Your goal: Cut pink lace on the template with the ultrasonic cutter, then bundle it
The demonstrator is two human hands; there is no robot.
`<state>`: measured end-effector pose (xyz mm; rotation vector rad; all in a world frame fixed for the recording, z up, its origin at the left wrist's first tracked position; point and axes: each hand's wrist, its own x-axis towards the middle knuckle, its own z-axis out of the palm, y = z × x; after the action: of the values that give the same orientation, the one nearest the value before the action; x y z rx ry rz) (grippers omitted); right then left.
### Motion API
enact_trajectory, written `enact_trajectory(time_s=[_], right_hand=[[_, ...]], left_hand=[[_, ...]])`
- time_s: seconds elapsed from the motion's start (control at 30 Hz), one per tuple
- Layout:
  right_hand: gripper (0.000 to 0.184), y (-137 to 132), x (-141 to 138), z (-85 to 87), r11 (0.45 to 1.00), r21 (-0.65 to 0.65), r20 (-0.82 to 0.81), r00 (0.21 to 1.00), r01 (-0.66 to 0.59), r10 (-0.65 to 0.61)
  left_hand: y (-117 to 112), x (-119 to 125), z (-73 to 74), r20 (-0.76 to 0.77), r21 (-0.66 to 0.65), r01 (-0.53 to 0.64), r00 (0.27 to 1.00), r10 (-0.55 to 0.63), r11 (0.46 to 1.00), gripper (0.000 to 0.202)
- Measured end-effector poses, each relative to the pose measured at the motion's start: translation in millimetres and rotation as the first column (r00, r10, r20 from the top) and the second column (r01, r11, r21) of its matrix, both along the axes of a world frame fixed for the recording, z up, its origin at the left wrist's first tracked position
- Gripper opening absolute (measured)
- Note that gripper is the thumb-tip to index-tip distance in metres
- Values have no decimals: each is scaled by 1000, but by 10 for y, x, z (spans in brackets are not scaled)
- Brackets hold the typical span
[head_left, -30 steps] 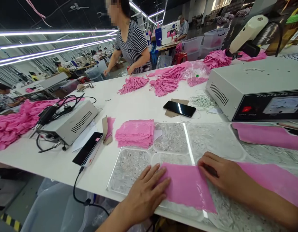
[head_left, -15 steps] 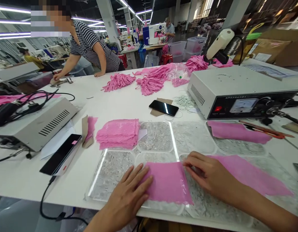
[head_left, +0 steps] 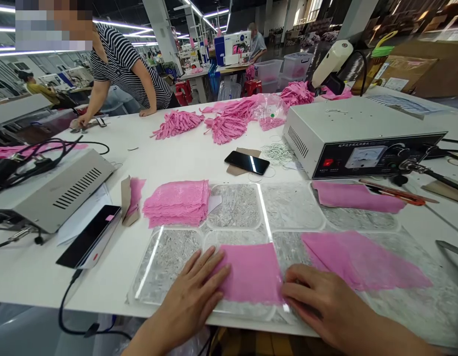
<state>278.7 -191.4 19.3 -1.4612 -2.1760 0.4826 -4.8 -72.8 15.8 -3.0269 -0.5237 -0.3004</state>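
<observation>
A rectangular piece of pink fabric (head_left: 249, 274) lies flat on the clear-patterned mat (head_left: 296, 205) in front of me. My left hand (head_left: 194, 291) rests on its left edge, fingers stretched out and spread. At the lower right edge, my right hand (head_left: 314, 296) has its thumb and fingers pressed together on the fabric's border. Beyond that hand, a larger loose pink sheet (head_left: 370, 259) is spread out. A neat stack of pink fabric pieces (head_left: 179, 202) sits behind my left hand, and a folded pink strip (head_left: 357, 195) lies at the back right of the mat.
A grey control box (head_left: 362, 138) with a dial stands at the right, another grey box (head_left: 54, 188) at the left. Phones (head_left: 247, 162), orange-handled scissors (head_left: 403, 194) and pink strip bundles (head_left: 225, 128) lie around. Across the table a person in a striped shirt (head_left: 128, 74) leans over.
My right hand has moved from the fabric's upper right corner down to its lower right edge. The right edge now lies straighter. My left hand stays on the fabric.
</observation>
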Motion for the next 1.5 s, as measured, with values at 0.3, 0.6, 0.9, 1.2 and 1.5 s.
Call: enact_trajectory(time_s=[0.3,0.6,0.9,1.2,1.5], right_hand=[[18,-271,695,69,885,185,-168,901,427,-400],[16,-613,1262,-58,775,115,-206,778,621,-593],[18,-455,1160,13,872,118,-165,875,476,-455],[25,-15,1133,-56,925,168,-29,940,341,-341],[21,-315,1302,-73,848,234,-10,873,476,-487]], left_hand=[[38,113,18,166,35,83,982,-88,996,40],[-71,1534,311,149,-107,425,901,-408,899,32],[4,2198,345,64,-202,433,901,-429,879,20],[-247,1830,254,66,-189,420,907,-415,887,21],[-245,1843,212,85,-173,454,891,-446,874,20]])
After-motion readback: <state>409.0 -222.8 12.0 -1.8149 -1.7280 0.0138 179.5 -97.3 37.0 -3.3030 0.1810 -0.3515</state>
